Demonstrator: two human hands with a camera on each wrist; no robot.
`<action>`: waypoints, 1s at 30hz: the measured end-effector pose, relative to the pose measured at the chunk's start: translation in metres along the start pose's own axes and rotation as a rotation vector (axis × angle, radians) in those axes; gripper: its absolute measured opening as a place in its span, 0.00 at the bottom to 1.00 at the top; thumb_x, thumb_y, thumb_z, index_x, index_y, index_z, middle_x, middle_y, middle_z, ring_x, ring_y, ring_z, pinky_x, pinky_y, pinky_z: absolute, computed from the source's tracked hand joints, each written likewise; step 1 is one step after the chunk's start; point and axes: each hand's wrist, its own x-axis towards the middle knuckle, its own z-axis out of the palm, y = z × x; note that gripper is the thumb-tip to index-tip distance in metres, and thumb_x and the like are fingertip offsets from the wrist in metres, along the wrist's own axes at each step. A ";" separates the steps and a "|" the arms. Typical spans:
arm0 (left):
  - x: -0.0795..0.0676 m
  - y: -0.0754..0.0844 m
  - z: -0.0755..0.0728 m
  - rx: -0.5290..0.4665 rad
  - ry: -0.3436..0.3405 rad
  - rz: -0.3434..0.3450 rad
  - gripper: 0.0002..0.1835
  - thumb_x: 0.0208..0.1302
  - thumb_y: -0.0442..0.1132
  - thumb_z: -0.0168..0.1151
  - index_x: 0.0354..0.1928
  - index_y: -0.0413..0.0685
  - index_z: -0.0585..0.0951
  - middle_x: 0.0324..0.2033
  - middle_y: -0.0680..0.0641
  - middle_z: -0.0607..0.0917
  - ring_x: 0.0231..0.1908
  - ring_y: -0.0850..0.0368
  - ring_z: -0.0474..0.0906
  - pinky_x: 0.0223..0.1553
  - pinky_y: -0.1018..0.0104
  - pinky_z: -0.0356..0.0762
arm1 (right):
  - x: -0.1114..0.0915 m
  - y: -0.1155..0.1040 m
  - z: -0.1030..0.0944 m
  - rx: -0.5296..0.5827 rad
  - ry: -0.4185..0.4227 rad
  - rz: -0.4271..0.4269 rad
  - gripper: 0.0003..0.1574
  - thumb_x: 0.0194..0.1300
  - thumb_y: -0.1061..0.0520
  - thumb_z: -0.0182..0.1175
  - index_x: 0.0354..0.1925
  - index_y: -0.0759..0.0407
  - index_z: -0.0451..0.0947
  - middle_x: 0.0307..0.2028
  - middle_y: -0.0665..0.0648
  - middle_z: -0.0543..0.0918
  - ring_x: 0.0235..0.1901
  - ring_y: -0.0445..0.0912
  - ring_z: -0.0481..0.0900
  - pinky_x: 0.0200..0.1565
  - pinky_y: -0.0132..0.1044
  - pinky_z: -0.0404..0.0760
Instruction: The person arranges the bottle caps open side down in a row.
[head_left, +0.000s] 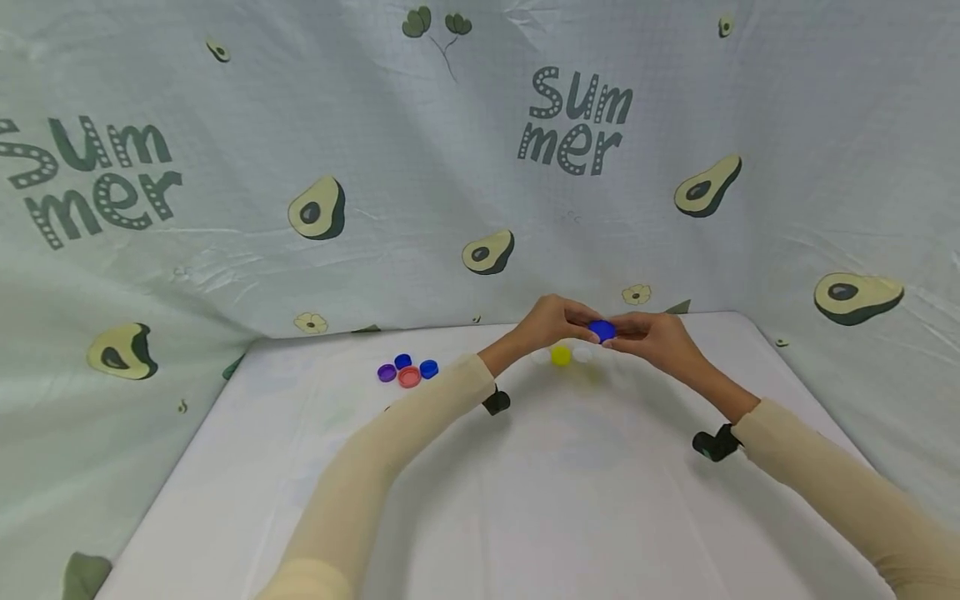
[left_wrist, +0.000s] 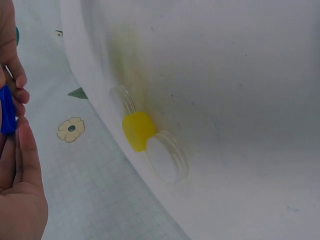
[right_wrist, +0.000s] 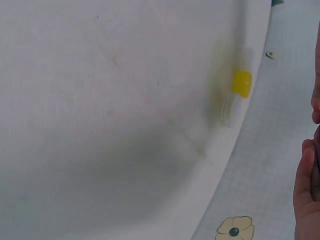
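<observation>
Above the far edge of the table, my left hand [head_left: 546,322] and right hand [head_left: 660,340] meet around a blue bottle cap [head_left: 602,331]. Fingers and thumbs of both pinch it from opposite sides. In the left wrist view the blue cap [left_wrist: 7,110] shows at the left edge, partly hidden by fingers. Below the hands, a yellow cap [left_wrist: 139,131] stands on the table between two clear-white lids, one nearer [left_wrist: 167,157] and one farther [left_wrist: 122,100]. The right wrist view catches only part of the right hand [right_wrist: 306,200] at its edge.
Left of the left forearm lies a cluster of caps: a purple one [head_left: 386,372], a red one [head_left: 408,377] and two blue ones, one behind [head_left: 403,361] and one at right [head_left: 428,368]. A patterned cloth [head_left: 405,208] hangs behind the white table [head_left: 570,500].
</observation>
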 end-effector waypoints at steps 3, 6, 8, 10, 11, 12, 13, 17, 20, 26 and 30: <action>0.005 -0.003 -0.001 0.009 -0.016 0.004 0.21 0.61 0.41 0.73 0.56 0.42 0.86 0.49 0.46 0.89 0.45 0.62 0.87 0.47 0.76 0.81 | 0.004 0.007 -0.001 0.026 -0.017 0.014 0.30 0.65 0.49 0.72 0.59 0.65 0.82 0.49 0.64 0.88 0.48 0.56 0.88 0.44 0.31 0.86; 0.009 -0.005 -0.001 0.022 -0.033 0.002 0.20 0.61 0.41 0.74 0.55 0.41 0.86 0.48 0.46 0.89 0.45 0.61 0.87 0.47 0.76 0.81 | 0.007 0.015 -0.001 0.056 -0.031 0.026 0.30 0.64 0.49 0.72 0.59 0.64 0.82 0.49 0.64 0.88 0.47 0.54 0.88 0.44 0.31 0.86; 0.011 -0.007 -0.001 0.027 -0.039 -0.004 0.20 0.61 0.40 0.74 0.54 0.41 0.86 0.48 0.45 0.90 0.45 0.60 0.87 0.47 0.76 0.81 | 0.010 0.020 0.000 0.076 -0.036 0.034 0.30 0.64 0.48 0.72 0.59 0.63 0.82 0.49 0.64 0.88 0.46 0.52 0.88 0.44 0.30 0.86; 0.013 -0.009 -0.001 0.031 -0.046 -0.010 0.20 0.61 0.40 0.74 0.54 0.41 0.86 0.48 0.45 0.89 0.46 0.60 0.87 0.47 0.75 0.81 | 0.012 0.025 0.001 0.101 -0.043 0.042 0.30 0.63 0.49 0.73 0.59 0.64 0.82 0.49 0.65 0.87 0.46 0.50 0.88 0.44 0.30 0.86; 0.014 -0.010 0.000 0.036 -0.052 -0.016 0.20 0.61 0.40 0.74 0.54 0.41 0.86 0.48 0.45 0.89 0.46 0.60 0.87 0.47 0.76 0.81 | 0.013 0.027 0.002 0.106 -0.046 0.047 0.30 0.63 0.49 0.73 0.59 0.63 0.82 0.49 0.64 0.88 0.46 0.49 0.88 0.44 0.30 0.86; 0.015 -0.011 0.000 0.038 -0.056 -0.021 0.20 0.62 0.40 0.74 0.54 0.41 0.85 0.49 0.45 0.89 0.46 0.59 0.87 0.48 0.76 0.81 | 0.014 0.030 0.002 0.112 -0.048 0.050 0.30 0.63 0.49 0.73 0.59 0.63 0.82 0.49 0.64 0.87 0.46 0.49 0.88 0.44 0.30 0.86; 0.015 -0.013 0.001 0.039 -0.061 -0.026 0.20 0.62 0.39 0.73 0.55 0.40 0.85 0.49 0.45 0.89 0.47 0.59 0.87 0.48 0.76 0.81 | 0.015 0.032 0.003 0.113 -0.051 0.051 0.30 0.63 0.49 0.73 0.59 0.63 0.82 0.49 0.64 0.87 0.46 0.49 0.88 0.44 0.30 0.86; 0.016 -0.018 0.001 0.037 -0.059 -0.046 0.21 0.62 0.38 0.73 0.57 0.40 0.84 0.50 0.44 0.88 0.48 0.57 0.86 0.49 0.75 0.81 | 0.019 0.036 0.006 0.070 -0.059 0.035 0.30 0.64 0.49 0.72 0.59 0.61 0.82 0.49 0.62 0.88 0.48 0.51 0.87 0.45 0.31 0.86; 0.016 -0.022 0.002 0.028 -0.042 -0.050 0.21 0.62 0.38 0.73 0.57 0.40 0.84 0.51 0.43 0.88 0.48 0.56 0.87 0.49 0.74 0.82 | 0.022 0.037 0.008 0.031 -0.056 0.015 0.30 0.64 0.48 0.72 0.59 0.61 0.82 0.49 0.62 0.88 0.49 0.54 0.87 0.46 0.33 0.86; 0.017 -0.026 0.008 0.026 -0.022 -0.049 0.20 0.62 0.39 0.73 0.55 0.40 0.85 0.49 0.43 0.89 0.47 0.57 0.87 0.47 0.76 0.81 | 0.024 0.042 0.009 0.023 -0.069 0.011 0.29 0.64 0.51 0.72 0.60 0.64 0.81 0.50 0.64 0.87 0.50 0.56 0.86 0.47 0.34 0.86; 0.024 -0.023 0.019 0.063 -0.013 -0.064 0.20 0.62 0.39 0.73 0.56 0.40 0.85 0.50 0.44 0.89 0.47 0.58 0.86 0.48 0.77 0.81 | 0.021 0.051 0.003 -0.027 -0.080 0.006 0.29 0.64 0.51 0.72 0.59 0.64 0.81 0.50 0.64 0.87 0.50 0.56 0.86 0.48 0.39 0.86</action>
